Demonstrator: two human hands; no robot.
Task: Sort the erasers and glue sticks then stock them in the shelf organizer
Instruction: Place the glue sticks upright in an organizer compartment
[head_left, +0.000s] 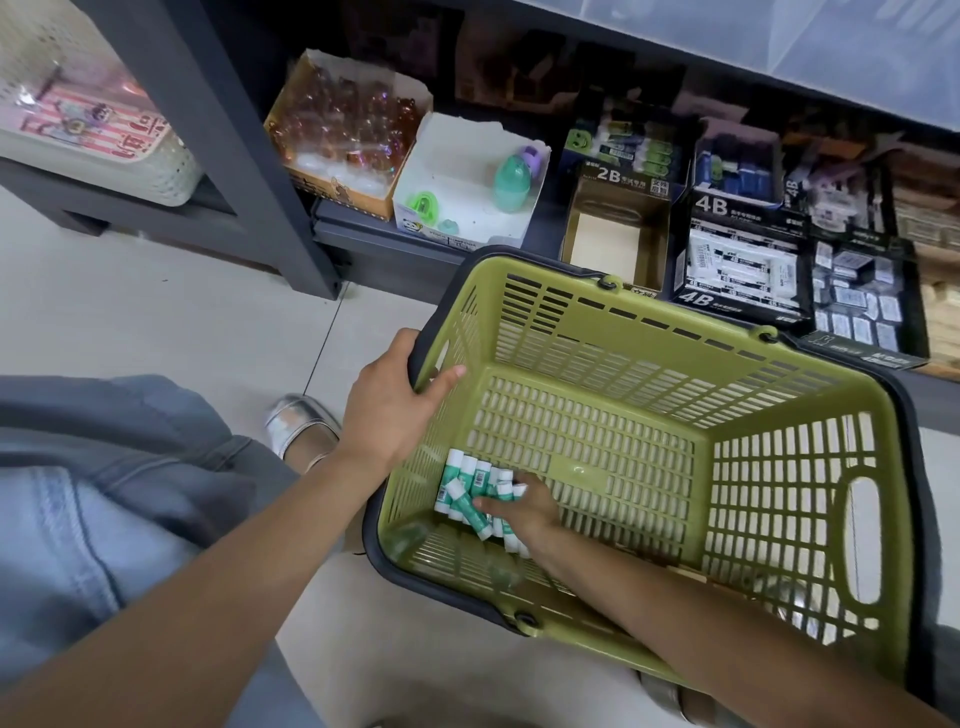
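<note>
While left hand (387, 410) grips basket (649, 312), right hand (522, 506) gathers glue sticks (462, 488).

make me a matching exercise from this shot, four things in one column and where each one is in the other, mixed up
Things:
1. glue sticks
2. left hand
3. 2B box
4. right hand

Places:
A. on the shelf, empty inside
B. gripping the basket rim
C. piled in the basket's near left corner
D. inside the basket, on the glue sticks

Pairs: 1-C, 2-B, 3-A, 4-D
</note>
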